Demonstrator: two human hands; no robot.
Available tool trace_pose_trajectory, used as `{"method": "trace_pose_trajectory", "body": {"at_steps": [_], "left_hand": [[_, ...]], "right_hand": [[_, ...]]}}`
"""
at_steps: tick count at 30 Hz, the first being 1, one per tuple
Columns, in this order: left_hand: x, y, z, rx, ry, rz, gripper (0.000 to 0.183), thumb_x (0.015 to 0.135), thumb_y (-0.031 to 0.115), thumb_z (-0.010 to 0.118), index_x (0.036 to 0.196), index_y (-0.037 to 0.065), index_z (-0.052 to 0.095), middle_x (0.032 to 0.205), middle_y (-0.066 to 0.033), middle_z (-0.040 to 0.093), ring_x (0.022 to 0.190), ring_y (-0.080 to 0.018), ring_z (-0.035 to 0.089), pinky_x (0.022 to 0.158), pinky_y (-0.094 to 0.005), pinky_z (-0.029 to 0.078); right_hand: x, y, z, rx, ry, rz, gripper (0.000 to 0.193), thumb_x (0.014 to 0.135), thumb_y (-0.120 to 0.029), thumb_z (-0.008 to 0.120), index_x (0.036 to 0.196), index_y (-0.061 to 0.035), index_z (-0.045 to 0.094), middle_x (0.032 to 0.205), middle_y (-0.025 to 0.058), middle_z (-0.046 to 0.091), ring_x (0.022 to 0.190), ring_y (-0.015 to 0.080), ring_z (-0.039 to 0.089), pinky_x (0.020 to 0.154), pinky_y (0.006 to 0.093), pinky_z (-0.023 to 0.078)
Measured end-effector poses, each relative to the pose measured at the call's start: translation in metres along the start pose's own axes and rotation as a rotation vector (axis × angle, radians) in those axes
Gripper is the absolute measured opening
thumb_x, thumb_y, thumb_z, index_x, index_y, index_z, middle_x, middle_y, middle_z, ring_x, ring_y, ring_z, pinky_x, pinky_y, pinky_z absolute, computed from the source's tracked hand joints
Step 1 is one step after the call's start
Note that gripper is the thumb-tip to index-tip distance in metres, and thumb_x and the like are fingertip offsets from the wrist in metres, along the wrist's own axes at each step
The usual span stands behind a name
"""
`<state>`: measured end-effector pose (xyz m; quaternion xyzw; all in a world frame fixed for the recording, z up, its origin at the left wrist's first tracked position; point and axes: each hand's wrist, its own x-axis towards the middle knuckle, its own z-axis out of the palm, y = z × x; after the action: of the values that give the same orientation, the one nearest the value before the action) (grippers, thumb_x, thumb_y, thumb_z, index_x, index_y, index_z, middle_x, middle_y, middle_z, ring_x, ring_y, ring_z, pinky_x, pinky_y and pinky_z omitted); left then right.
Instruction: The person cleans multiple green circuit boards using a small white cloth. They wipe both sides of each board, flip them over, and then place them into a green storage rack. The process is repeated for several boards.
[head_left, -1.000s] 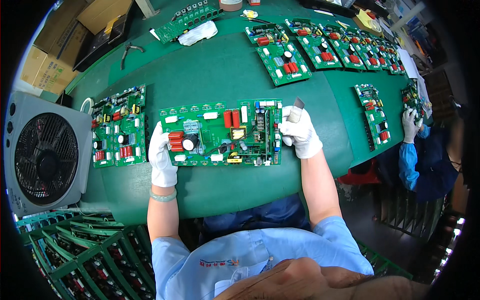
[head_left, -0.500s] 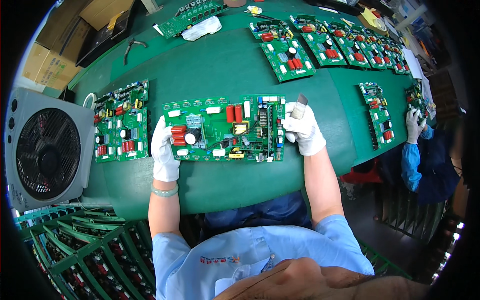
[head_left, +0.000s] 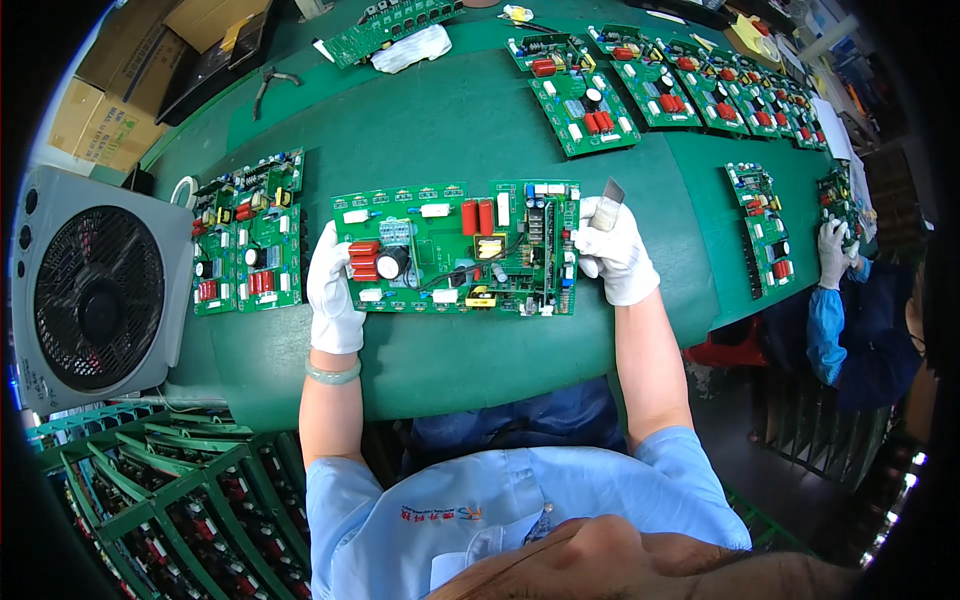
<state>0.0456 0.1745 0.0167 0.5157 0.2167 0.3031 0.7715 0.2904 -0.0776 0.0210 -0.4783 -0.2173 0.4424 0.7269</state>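
Note:
A green circuit board (head_left: 440, 215) lies lengthwise in front of me, carrying red capacitors, a round black-and-white part and several white blocks. At its left end my gloved left hand (head_left: 335, 290) is closed on the edge, thumb near the red capacitors. My gloved right hand (head_left: 618, 258) is at the right end, its fingers closed around a tool with a flat metal blade (head_left: 613, 190) and a pale, wrapped-looking handle. The blade points up and away from me. Right-hand fingertips reach the board's edge; whether they grip it, I cannot tell.
Similar boards (head_left: 262, 265) stand at left, in a row (head_left: 585, 115) at the back and at right (head_left: 763, 230). A grey box fan (head_left: 100, 290) is at far left. Pliers (head_left: 268, 90) and a white cloth (head_left: 412, 48) lie farther back. A co-worker's gloved hand (head_left: 832, 250) handles another board.
The whole view has shifted slightly, so everything appears a little higher and farther right. Both hands stay at the same ends of the board.

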Motion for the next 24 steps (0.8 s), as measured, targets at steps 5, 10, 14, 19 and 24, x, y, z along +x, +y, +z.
{"method": "trace_pose_trajectory", "body": {"at_steps": [5, 10, 14, 19, 24], "left_hand": [[-0.004, 0.009, 0.030, -0.004, 0.105, 0.012, 0.041, 0.091, 0.019, 0.053, 0.128, 0.001, 0.053, 0.103, -0.0016, 0.065, 0.083, -0.0043, 0.058, 0.073, -0.0194, 0.047], [0.003, -0.006, -0.003, 0.010, -0.010, 0.017, 0.041, 0.092, 0.020, 0.054, 0.128, 0.002, 0.054, 0.096, 0.0034, 0.062, 0.071, 0.0005, 0.048, 0.063, -0.0164, 0.038], [0.001, -0.006, 0.001, 0.067, 0.033, 0.068, 0.040, 0.092, 0.020, 0.053, 0.128, 0.001, 0.054, 0.094, 0.0039, 0.062, 0.070, 0.0007, 0.046, 0.061, -0.0165, 0.036], [-0.001, -0.005, 0.001, 0.084, 0.054, 0.090, 0.038, 0.093, 0.016, 0.051, 0.128, 0.001, 0.054, 0.094, 0.0032, 0.062, 0.071, 0.0006, 0.047, 0.062, -0.0163, 0.036], [-0.002, -0.003, 0.003, 0.050, 0.048, 0.077, 0.038, 0.093, 0.014, 0.050, 0.128, 0.001, 0.054, 0.093, 0.0040, 0.061, 0.070, 0.0000, 0.044, 0.063, -0.0166, 0.036]], "right_hand": [[0.001, 0.000, 0.000, -0.006, 0.007, 0.006, 0.034, 0.077, -0.011, 0.080, 0.103, 0.0051, 0.066, 0.071, 0.0062, 0.065, 0.042, 0.0092, 0.049, 0.038, 0.0241, 0.033], [0.001, 0.000, 0.001, -0.010, 0.026, 0.007, 0.032, 0.078, -0.010, 0.078, 0.105, 0.0045, 0.066, 0.075, 0.0065, 0.067, 0.043, 0.0083, 0.049, 0.039, 0.0231, 0.035], [0.006, 0.001, 0.000, -0.028, 0.022, 0.034, 0.031, 0.082, -0.012, 0.075, 0.107, 0.0038, 0.067, 0.077, 0.0058, 0.068, 0.044, 0.0074, 0.048, 0.040, 0.0218, 0.035], [0.007, 0.004, -0.003, -0.007, 0.022, 0.022, 0.030, 0.084, -0.011, 0.073, 0.110, 0.0037, 0.066, 0.081, 0.0064, 0.067, 0.046, 0.0071, 0.048, 0.042, 0.0211, 0.036], [0.009, 0.005, -0.004, 0.012, 0.043, 0.032, 0.029, 0.086, -0.012, 0.072, 0.110, 0.0040, 0.066, 0.080, 0.0063, 0.066, 0.046, 0.0072, 0.049, 0.041, 0.0209, 0.035]]}}
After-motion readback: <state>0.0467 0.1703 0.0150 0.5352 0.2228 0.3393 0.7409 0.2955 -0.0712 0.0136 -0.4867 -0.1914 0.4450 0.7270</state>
